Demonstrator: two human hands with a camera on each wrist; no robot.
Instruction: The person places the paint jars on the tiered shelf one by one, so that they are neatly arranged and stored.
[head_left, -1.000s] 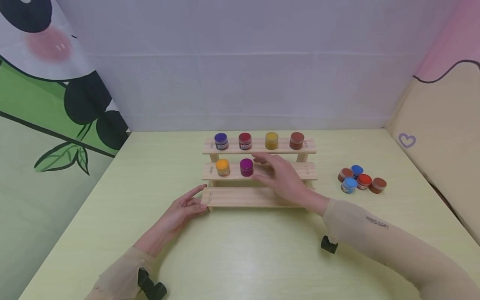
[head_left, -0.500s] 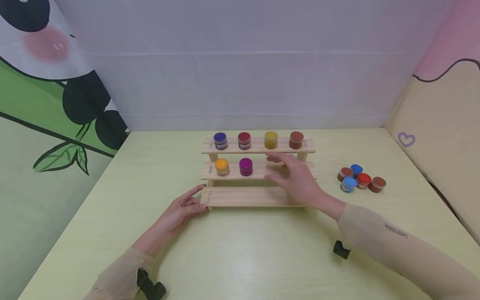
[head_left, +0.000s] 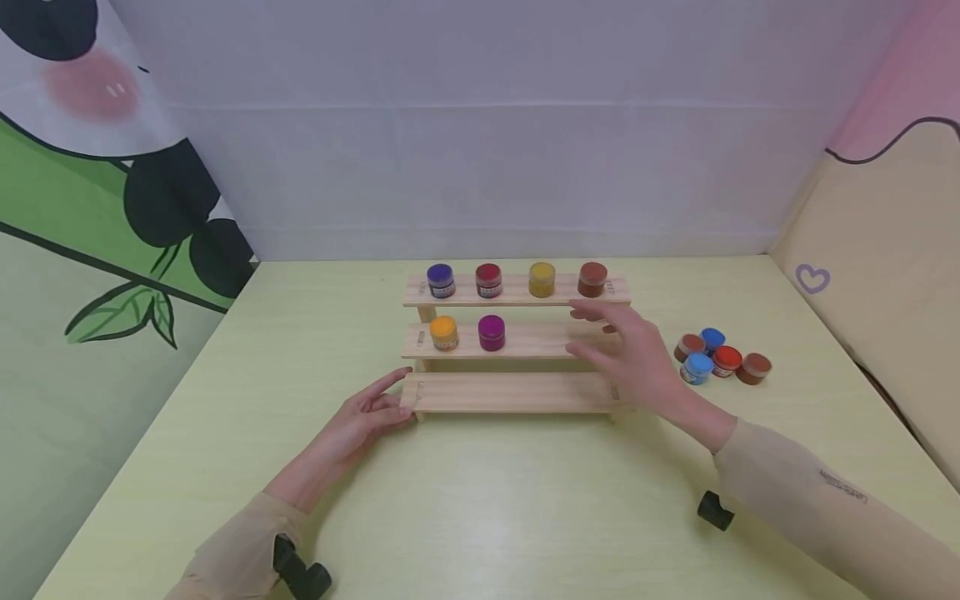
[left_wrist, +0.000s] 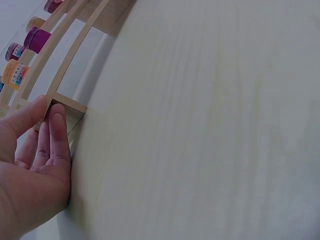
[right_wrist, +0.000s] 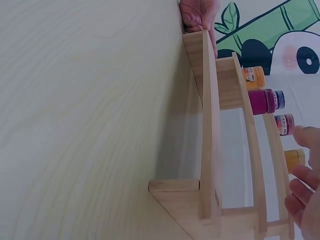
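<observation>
Right hand (head_left: 636,352) loosely spread, left hand (head_left: 362,427) pinching stepped wooden rack (head_left: 510,393), squat cylindrical jars (head_left: 492,333) on it

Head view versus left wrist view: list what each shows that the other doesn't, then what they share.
Only the head view: the right-hand grip, five loose jars right of the wooden rack, and a purple heart on the side wall.

Only the left wrist view: the inner face of the rack's right-end support.

Both: the left-hand grip at the left end of the bottom shelf, the orange jar and the purple jar.
</observation>
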